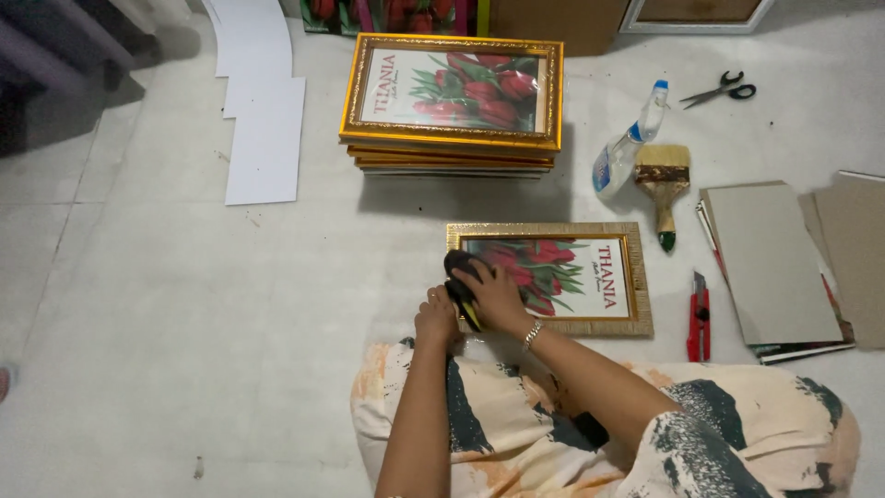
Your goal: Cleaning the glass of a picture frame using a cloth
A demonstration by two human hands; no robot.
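You have one view, worn on the head, looking steeply down at the floor from close above, knees at the bottom edge.

The frame looks like gold-painted wood with a bumpy rim, and its picture is shiny. The stack has the same shiny gold. The brush has a wooden handle and soft bristles. The bottle is clear plastic. The scissors are metal. The floor is smooth, pale tile.
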